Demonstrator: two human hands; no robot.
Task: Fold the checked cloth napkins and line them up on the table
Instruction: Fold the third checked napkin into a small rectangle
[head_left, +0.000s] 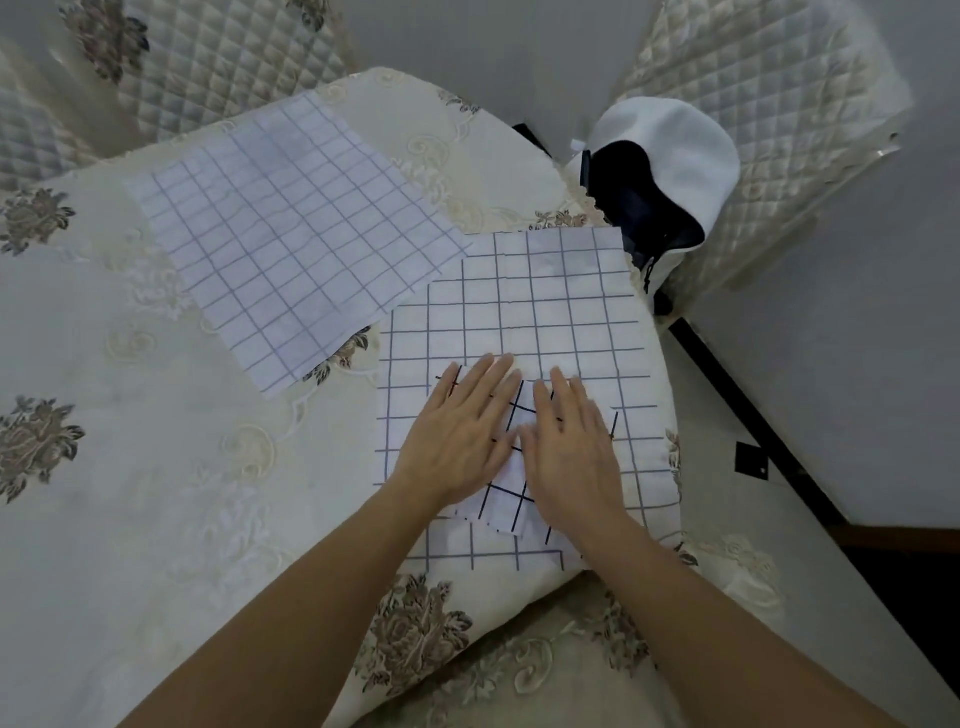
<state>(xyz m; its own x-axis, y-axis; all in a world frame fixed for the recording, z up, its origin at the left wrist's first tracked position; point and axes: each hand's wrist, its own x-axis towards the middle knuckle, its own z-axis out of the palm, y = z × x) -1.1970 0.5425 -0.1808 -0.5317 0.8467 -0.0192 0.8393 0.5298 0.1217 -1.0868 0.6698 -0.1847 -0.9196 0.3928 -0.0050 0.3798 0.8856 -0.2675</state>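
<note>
A small folded napkin (506, 506) with dark checks lies on top of a larger flat checked napkin (545, 312) near the table's right edge. My left hand (457, 436) and my right hand (571, 447) lie side by side on the folded napkin, fingers straight, pressing it flat; they hide most of it. Another unfolded checked napkin (280, 228) with paler blue lines lies flat further back and to the left, its corner overlapping the larger one.
The round table (130, 441) wears a cream embroidered cloth with brown flowers. Quilted chair backs (197, 57) stand behind it. On the chair at the right (779, 130) lies a white and dark garment (660, 161). Grey floor lies to the right.
</note>
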